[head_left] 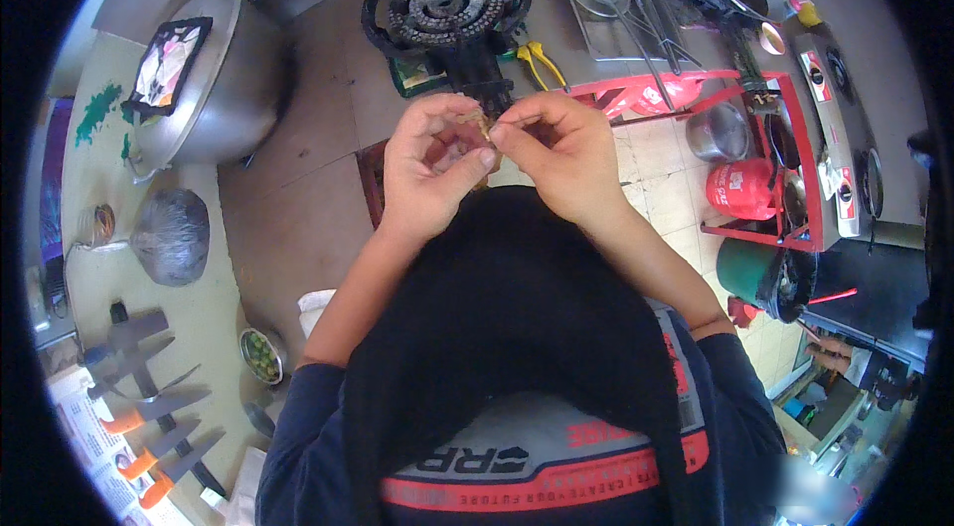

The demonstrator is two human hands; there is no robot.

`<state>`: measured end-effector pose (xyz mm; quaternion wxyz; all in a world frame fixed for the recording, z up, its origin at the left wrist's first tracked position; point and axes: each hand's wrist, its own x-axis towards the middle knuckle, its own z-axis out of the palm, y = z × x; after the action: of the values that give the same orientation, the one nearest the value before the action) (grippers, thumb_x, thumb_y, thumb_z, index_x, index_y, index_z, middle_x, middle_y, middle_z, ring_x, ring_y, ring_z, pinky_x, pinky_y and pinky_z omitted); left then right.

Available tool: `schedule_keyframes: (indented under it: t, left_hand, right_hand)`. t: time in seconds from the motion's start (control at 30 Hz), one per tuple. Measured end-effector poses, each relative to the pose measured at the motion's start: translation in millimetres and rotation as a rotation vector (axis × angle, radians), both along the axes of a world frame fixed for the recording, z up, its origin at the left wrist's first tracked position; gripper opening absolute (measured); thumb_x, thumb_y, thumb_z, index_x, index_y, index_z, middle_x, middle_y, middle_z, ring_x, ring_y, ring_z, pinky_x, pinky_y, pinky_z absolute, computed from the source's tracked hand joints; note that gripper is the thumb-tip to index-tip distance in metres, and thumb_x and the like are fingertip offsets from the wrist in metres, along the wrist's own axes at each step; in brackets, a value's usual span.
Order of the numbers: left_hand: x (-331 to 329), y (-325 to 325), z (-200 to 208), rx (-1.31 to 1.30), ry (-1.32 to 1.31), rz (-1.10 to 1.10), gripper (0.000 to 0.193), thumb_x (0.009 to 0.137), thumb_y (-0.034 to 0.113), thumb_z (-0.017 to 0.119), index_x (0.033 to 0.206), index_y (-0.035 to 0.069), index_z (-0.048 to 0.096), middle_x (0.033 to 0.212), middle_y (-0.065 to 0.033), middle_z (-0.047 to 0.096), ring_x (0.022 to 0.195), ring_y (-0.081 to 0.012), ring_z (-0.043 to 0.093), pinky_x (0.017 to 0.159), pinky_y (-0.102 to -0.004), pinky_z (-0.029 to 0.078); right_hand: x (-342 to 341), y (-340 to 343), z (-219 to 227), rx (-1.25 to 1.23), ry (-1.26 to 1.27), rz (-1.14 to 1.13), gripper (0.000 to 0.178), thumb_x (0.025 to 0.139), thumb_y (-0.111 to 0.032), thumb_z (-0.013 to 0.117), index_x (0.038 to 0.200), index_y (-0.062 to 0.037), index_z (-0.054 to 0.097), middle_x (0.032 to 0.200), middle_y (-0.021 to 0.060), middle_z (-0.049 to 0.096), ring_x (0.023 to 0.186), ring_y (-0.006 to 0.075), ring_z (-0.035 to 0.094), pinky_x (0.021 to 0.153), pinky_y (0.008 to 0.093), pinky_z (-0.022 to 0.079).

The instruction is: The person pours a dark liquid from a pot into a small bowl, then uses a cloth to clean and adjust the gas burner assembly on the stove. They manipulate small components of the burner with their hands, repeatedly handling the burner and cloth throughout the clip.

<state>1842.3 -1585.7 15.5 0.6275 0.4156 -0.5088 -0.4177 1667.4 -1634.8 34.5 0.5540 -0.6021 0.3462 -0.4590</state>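
Observation:
Held up in front of my chest, my left hand and my right hand meet at the fingertips. Between them is a small yellowish-brown thing, too small and too covered to name. The right thumb and forefinger pinch it from one side. Curled fingers of the left hand close on its other side, with the thumb bent inward. Just beyond the hands stands a black cast-iron gas burner, and yellow-handled pliers lie beside it.
At the left stand a large metal pot, a tied plastic bag and a bowl of green pieces. Knives with orange handles hang at lower left. A metal tray holds a strainer; a red metal rack stands right.

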Motion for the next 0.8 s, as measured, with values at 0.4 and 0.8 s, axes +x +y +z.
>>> schedule_keyframes:
  t: [0.4,0.8]
  left_hand:
    - [37.2,-0.2,-34.3,0.236,0.088,0.048,0.024,0.098,0.004,0.076,0.119,0.003,0.063,0.104,-0.0079,0.073,0.086,-0.0147,0.069,0.075,-0.03,0.057]
    - [259.9,61.3,-204.5,0.953,-0.803,0.796,0.032,0.088,0.022,0.083,0.112,0.003,0.075,0.108,-0.0164,0.079,0.103,-0.0345,0.076,0.095,-0.0451,0.059]
  right_hand:
    - [-0.7,-7.7,-1.9,-0.024,-0.174,-0.057,0.011,0.093,0.002,0.079,0.101,-0.0019,0.073,0.094,0.003,0.074,0.08,0.007,0.067,0.072,0.0239,0.054]
    - [-48.6,-26.1,-19.4,0.171,-0.002,-0.101,0.002,0.102,0.003,0.062,0.105,0.0021,0.062,0.098,0.0145,0.075,0.076,0.0185,0.076,0.064,0.0295,0.063]
